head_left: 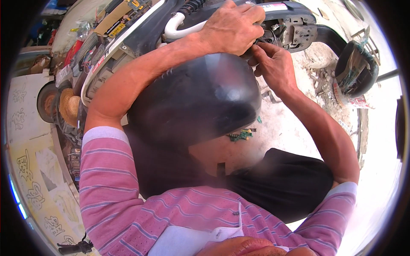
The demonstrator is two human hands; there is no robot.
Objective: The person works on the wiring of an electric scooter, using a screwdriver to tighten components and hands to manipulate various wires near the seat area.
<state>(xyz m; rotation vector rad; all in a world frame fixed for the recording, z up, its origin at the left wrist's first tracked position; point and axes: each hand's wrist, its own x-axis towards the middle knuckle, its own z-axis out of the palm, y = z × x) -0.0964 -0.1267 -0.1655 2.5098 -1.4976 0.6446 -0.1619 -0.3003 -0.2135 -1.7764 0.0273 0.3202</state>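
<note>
A scooter's rear end fills the upper middle, with a large, glossy black rounded part like a seat [192, 91] nearest me. Beyond its right end, both my hands meet at a gap with small wires and fittings [273, 35]. My left hand [235, 29] reaches over from the left, fingers curled down and closed; whatever they grip is hidden beneath them. Coming up from below, my right hand [275, 64] pinches at a small dark part between thumb and fingers, too covered to name. A metal bracket [301, 35] with bolt holes sits just right of them. A white bent tube [175, 26] passes beside my left wrist.
At the right lies a black curved piece [354, 70] with plastic wrap on it. Green scraps [241, 135] lie on the pale floor beneath. A cardboard box [113, 21] and clutter stand at upper left, with a straw hat [69, 106] and a lettered panel [32, 162] below.
</note>
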